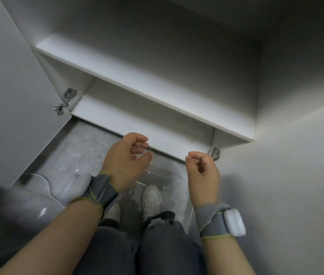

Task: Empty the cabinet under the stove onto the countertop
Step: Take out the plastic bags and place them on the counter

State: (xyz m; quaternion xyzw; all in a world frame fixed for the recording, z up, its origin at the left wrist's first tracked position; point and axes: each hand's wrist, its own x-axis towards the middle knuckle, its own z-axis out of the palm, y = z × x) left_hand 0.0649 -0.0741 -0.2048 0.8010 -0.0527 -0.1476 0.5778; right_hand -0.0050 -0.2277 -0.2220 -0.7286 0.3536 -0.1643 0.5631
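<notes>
The left hand (126,161) at 7 o'clock and the right hand (202,171) at 5 o'clock each pinch an edge of a clear plastic sheet (159,175). The white cabinet (157,124) stands open at 12 o'clock.

no readable txt, labels, brands or nos. anywhere. plain white laminate cabinet shelf (137,76), clear see-through sheet (164,175) pinched by left hand (125,161) & right hand (202,171), grey fabric wrist straps (99,192): all unmarked.
</notes>
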